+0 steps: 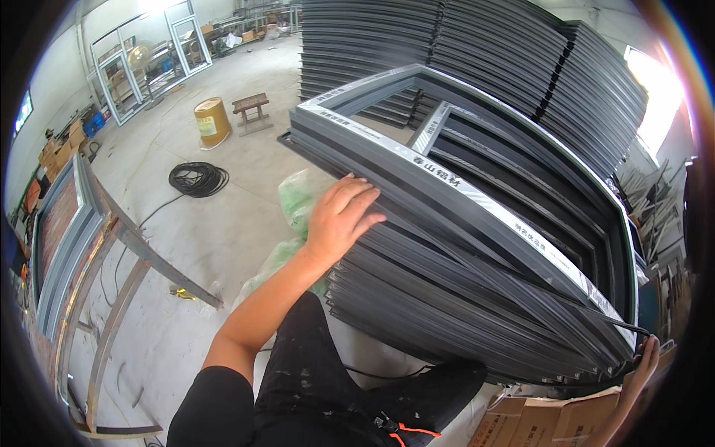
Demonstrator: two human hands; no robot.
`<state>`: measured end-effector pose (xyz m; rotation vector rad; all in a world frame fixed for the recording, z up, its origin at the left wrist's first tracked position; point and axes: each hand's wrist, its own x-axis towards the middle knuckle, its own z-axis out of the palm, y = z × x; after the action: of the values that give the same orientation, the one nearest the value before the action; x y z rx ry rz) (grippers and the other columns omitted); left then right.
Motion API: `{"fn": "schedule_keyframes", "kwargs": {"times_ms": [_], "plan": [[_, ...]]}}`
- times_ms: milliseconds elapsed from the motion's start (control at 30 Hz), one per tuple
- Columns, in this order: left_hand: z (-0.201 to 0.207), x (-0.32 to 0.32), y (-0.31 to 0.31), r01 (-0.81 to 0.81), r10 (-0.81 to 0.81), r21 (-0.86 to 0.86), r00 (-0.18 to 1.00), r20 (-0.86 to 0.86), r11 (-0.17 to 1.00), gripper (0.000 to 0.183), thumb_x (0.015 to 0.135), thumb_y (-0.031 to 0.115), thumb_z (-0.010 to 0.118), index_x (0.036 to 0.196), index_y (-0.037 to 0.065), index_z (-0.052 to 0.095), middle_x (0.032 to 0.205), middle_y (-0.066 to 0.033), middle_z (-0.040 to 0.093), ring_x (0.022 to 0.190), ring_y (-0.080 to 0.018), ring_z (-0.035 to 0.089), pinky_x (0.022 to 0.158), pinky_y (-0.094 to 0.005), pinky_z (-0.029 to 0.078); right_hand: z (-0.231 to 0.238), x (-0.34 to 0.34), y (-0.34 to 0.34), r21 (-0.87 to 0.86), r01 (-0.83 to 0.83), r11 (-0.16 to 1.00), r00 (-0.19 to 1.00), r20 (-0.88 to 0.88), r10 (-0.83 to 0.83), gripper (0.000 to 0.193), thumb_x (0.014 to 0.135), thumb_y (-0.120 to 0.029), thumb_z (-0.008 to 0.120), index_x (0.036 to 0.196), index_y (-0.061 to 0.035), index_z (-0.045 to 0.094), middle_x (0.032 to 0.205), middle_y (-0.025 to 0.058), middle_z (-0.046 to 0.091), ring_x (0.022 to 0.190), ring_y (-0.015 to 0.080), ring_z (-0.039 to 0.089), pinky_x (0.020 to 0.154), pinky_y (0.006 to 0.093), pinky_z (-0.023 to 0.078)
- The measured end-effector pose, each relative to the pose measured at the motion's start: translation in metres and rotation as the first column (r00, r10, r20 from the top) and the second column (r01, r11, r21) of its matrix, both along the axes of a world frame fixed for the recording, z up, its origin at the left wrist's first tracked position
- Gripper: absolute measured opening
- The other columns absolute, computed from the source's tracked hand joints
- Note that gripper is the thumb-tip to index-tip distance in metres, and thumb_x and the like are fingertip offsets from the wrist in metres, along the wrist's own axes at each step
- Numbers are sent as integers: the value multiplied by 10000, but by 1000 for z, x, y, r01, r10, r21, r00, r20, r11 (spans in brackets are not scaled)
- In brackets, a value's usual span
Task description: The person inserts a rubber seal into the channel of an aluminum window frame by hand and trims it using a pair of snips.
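Observation:
A dark grey metal window frame [477, 205], with white printed protective film on its top face, lies on a tall stack of similar frames [417, 298]. My left hand [339, 220] rests on the frame's near side, fingers stretched out and thumb apart. A thin black strip [551, 287] runs along that side toward the near right corner. There my right hand [645, 372], partly in view, has its fingertips closed at the strip's end. Its palm and other fingers are largely hidden.
Tall stacked dark frames [477, 45] stand behind. On the floor are a coiled black cable [198, 179], a yellow drum [213, 123], a small wooden stool [252, 108] and green plastic wrap [302, 197]. A metal rack [134, 313] stands left; cardboard [544, 421] lies near right.

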<state>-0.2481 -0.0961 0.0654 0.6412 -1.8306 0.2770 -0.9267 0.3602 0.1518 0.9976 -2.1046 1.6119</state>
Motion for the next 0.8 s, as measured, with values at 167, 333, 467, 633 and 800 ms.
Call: {"fn": "schedule_keyframes", "kwargs": {"times_ms": [167,333,467,633,800], "plan": [[-8,-5,-7,-12,11,-46,999,-40,999,368,713,200,870,1023,48,742,1070,-93,710,1031,-309,680,1001,-440,550,-2,13,8,60,-69,996,998,0,69,229,1082,-278,582,1110,-78,690,804,-70,550,628,-2,407,540,183,273],[13,-36,34,-60,59,28,998,29,998,393,715,247,888,1012,40,734,1055,-106,697,1040,-335,668,950,-443,557,-3,57,-11,60,-40,997,999,-13,41,228,1094,-283,554,1019,-92,652,802,-79,483,656,2,373,566,195,263],[1,-50,28,67,-71,-110,997,-38,992,310,705,138,882,962,42,738,981,-86,698,968,-305,680,939,-447,573,0,64,-14,75,-110,991,994,-16,111,267,1092,-309,562,1074,-67,673,826,-58,524,673,10,437,568,183,316],[1,-57,34,-2,-2,-86,999,-46,996,277,715,111,872,948,42,740,950,-72,700,948,-298,682,926,-443,579,4,76,-6,72,-60,996,998,22,59,267,1088,-312,571,1063,-65,670,820,-50,535,670,12,452,560,189,331],[0,-98,62,181,-187,-127,981,-40,975,300,712,81,869,983,52,742,977,-61,710,986,-278,689,945,-454,565,-6,93,-10,82,-74,994,994,-77,80,228,1089,-271,572,1050,-64,660,823,-45,546,669,18,454,565,193,339]]}}
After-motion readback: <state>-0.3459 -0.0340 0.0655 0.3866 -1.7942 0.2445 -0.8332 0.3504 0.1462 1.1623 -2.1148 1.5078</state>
